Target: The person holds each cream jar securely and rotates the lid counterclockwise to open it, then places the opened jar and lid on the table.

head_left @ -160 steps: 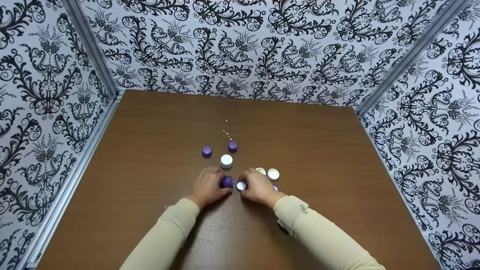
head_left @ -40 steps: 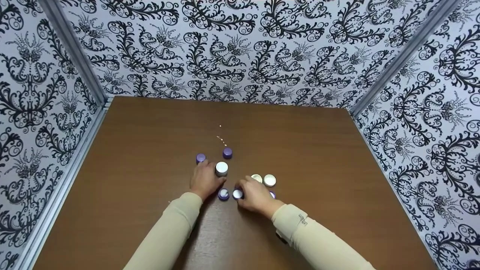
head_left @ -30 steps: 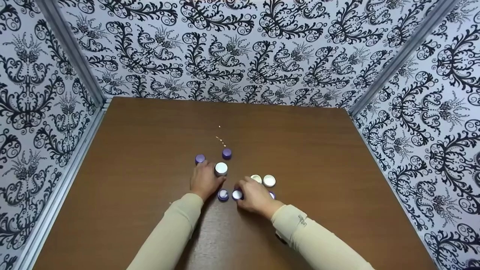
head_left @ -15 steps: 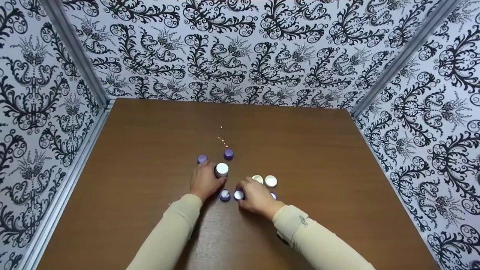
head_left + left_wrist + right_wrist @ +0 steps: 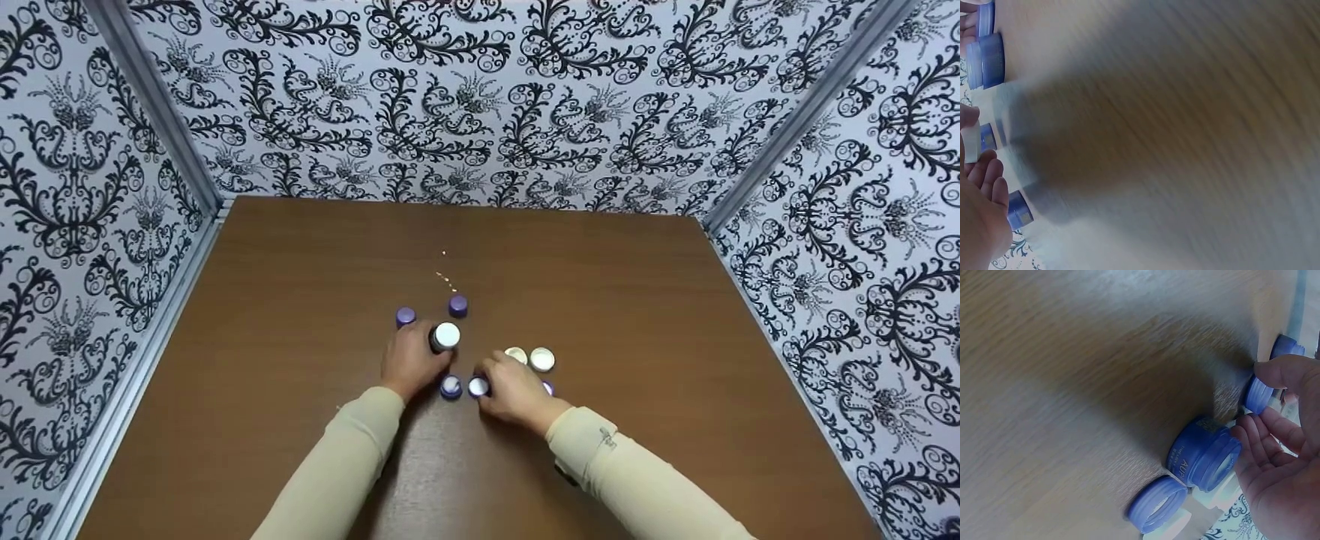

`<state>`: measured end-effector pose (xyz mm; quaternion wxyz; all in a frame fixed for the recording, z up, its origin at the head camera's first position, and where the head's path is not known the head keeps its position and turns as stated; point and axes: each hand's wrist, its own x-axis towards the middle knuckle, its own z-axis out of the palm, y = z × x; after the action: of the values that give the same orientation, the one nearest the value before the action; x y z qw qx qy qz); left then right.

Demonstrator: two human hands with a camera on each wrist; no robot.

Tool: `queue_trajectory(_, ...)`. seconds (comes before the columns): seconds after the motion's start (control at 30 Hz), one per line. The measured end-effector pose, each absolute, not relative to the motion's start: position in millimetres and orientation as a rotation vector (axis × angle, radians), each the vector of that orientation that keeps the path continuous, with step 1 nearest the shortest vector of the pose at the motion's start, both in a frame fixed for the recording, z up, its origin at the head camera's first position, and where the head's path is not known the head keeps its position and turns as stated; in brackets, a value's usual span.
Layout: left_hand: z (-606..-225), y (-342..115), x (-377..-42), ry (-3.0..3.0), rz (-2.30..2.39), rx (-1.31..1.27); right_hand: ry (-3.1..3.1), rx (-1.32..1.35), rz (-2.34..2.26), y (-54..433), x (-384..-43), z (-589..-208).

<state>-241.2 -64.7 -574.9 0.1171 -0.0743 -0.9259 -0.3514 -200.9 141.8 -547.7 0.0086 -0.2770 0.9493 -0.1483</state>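
In the head view my left hand (image 5: 412,358) grips a white-topped round jar (image 5: 447,336) by its side; its top tilts slightly to the right. My right hand (image 5: 516,387) holds a small purple piece with a white inside (image 5: 478,387), pinched between thumb and fingers. An open purple jar (image 5: 451,387) with white inside stands between the hands. In the right wrist view the threaded rim of the held purple piece (image 5: 1258,395) shows, and a lettered blue-purple jar (image 5: 1202,453) sits close to the right hand's fingers.
Two purple round pieces (image 5: 406,316), (image 5: 457,305) stand behind the left hand. Beyond the right hand lie two white lids (image 5: 516,355), (image 5: 542,359). A blue-purple ring (image 5: 1157,503) lies beside the lettered jar. Small bright specks (image 5: 447,280) mark the brown table (image 5: 615,300). Patterned walls surround it.
Since the oldest frame my left hand has left the purple jar and taken hold of the white-topped jar, which now tilts slightly. My right hand keeps holding its purple piece.
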Motion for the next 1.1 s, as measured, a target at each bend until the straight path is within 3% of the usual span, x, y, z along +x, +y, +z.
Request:
queue_trajectory(0.6, -571.5, -66.1, -243.0, -2.706, -1.007, -0.274, 3.001, -0.87, -0.531, 144.8, -213.4, -529.1)
queue_trajectory(1.1, -568.9, -58.4, -240.5, -2.646, -0.973, -0.397, 2.988, -0.728, -0.695, 111.0, -245.0, -515.4)
